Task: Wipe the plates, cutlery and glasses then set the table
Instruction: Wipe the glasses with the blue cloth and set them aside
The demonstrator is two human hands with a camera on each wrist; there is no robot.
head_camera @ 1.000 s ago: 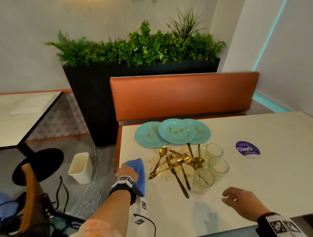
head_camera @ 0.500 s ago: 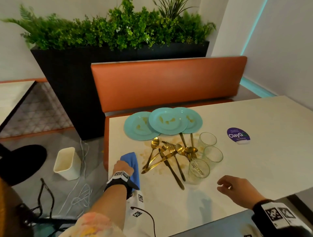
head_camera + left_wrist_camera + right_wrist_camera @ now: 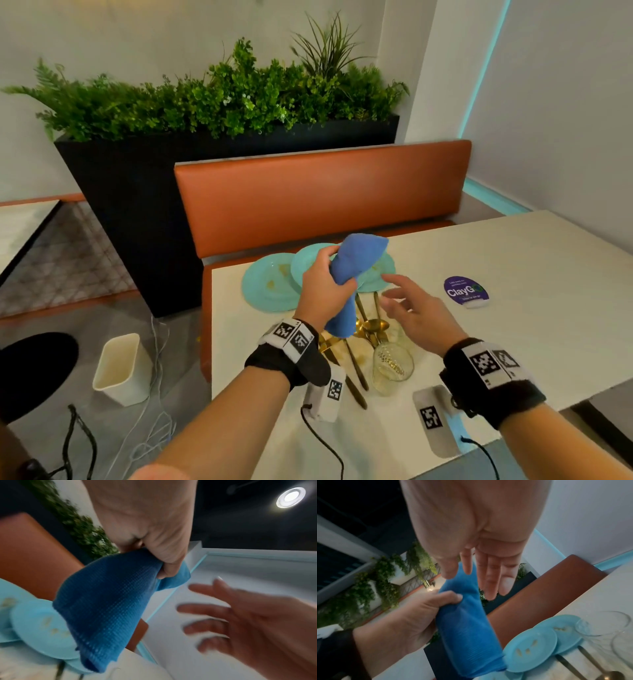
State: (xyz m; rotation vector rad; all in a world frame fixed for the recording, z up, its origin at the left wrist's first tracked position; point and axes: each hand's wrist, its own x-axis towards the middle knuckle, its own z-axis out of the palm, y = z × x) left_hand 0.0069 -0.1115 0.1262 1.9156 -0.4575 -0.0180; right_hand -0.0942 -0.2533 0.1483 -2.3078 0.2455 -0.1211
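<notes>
1. Since a second ago the left hand [image 3: 320, 291] has lifted the blue cloth [image 3: 349, 274] off the table [image 3: 513, 325] — clenched round its middle, above the stained plates [image 3: 270, 284].
2. The right hand [image 3: 416, 313], empty with fingers spread, hovers just beside the grip.
3. Wiping has not begun — next, likely spread the cloth and take a plate.

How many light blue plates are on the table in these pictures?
3, overlapping in a row at the far edge of the table: the left plate, the middle plate on top, and the right plate, partly hidden behind the blue cloth.
</notes>
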